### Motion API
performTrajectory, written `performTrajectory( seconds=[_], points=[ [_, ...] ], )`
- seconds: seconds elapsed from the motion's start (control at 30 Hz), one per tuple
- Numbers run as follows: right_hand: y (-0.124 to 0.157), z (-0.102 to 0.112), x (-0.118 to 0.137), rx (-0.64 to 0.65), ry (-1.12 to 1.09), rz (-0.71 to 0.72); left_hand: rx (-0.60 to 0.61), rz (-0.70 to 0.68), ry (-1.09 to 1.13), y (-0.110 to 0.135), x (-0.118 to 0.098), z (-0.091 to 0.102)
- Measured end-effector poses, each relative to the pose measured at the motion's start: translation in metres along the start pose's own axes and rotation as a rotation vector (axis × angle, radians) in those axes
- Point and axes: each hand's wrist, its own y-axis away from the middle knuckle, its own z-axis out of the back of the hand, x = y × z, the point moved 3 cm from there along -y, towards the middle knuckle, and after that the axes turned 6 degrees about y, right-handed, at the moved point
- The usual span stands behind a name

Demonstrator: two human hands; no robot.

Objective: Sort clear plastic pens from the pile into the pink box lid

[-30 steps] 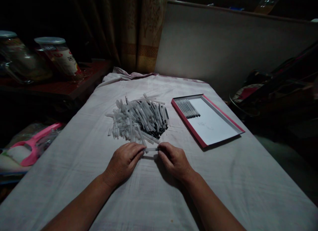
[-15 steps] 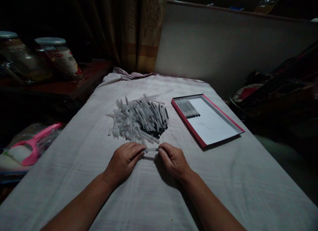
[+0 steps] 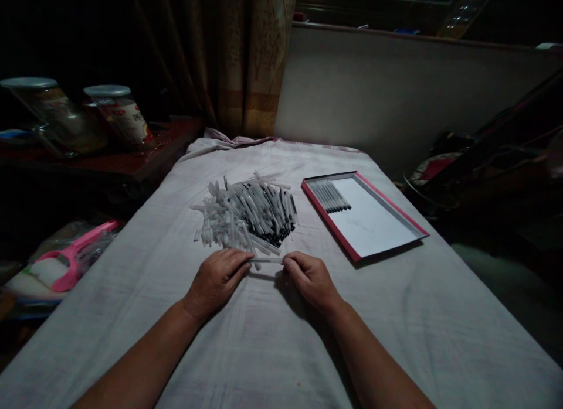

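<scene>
Both of my hands pinch the ends of one clear pen [image 3: 266, 260], held level just above the white cloth [image 3: 264, 338]. My left hand [image 3: 217, 278] grips its left end with closed fingers. My right hand [image 3: 310, 278] grips the right end the same way. Just beyond the hands lies a heap of clear pens with black tips [image 3: 246, 215]. To the right of the heap sits a shallow red-edged box lid [image 3: 396, 221] with a row of several pens [image 3: 329, 196] lined up in its far left corner.
Two lidded jars [image 3: 123, 113] stand on a dark wooden shelf [image 3: 109, 163] at the left. A pink plastic item [image 3: 70, 262] lies below it. A curtain [image 3: 246, 57] hangs behind the table, and dark bags [image 3: 484, 163] sit at the right.
The view has tilted slightly, so everything sits a little lower in the picture. The hands keep their hold on the pen, nearly unmoved.
</scene>
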Motion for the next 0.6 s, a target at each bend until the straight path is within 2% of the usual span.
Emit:
performTrajectory(
  seconds=[0.1,0.13,0.27,0.4,0.6],
  points=[
    [-0.004,0.017,-0.011,-0.123,-0.123,-0.129,-0.087,0.05,-0.177,-0.006,0.011,0.012],
    [-0.005,0.021,-0.015,-0.16,-0.167,-0.172,-0.073,0.052,-0.238,-0.009,0.014,0.015],
    [-0.006,0.027,-0.025,-0.236,-0.362,-0.314,0.08,-0.009,-0.412,-0.029,0.018,0.015],
    [-0.006,0.025,-0.026,-0.25,-0.464,-0.368,0.225,-0.066,-0.531,-0.049,0.019,0.007],
    [-0.009,0.028,-0.025,-0.306,-0.606,-0.469,0.31,-0.156,-0.538,-0.067,0.018,0.002]
  ],
)
